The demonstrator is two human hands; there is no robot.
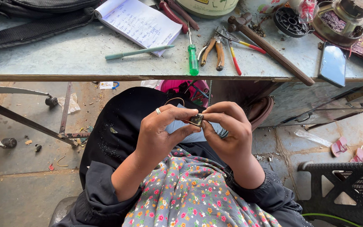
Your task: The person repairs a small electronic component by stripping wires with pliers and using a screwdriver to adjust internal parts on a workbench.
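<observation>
Pinching one small metal part (197,120) between them, both hands are raised over the person's lap, below the table edge.

Left hand (158,134): thumb and fingertips closed on the left side of the small metal part; a ring (158,111) sits on one finger; the other fingers are curled in, not spread.

Right hand (227,132): thumb and forefinger pressed onto the right side of the same part, remaining fingers folded close behind it.

Small metal part: dark and brassy, boxy, held at the meeting point of the fingertips of both hands. A thin copper-coloured wire (174,100) loops up just above the left fingers; whether it joins the part cannot be told.

Beyond the fingertips, on the grey table (64,59):
- green-handled screwdriver (193,56), almost straight past the fingers, at the table edge;
- pliers (215,52) with orange grips, just right of the screwdriver;
- thin red-handled tool (234,59), beside the pliers;
- hammer (269,50) with a long wooden handle, slanting away past the right fingers;
- phone (332,64), dark screen up, farther right;
- open notebook (141,23) and pale green pen (137,52), past the left fingers.

Under the hands: a floral garment (190,197) over dark sleeves.
</observation>
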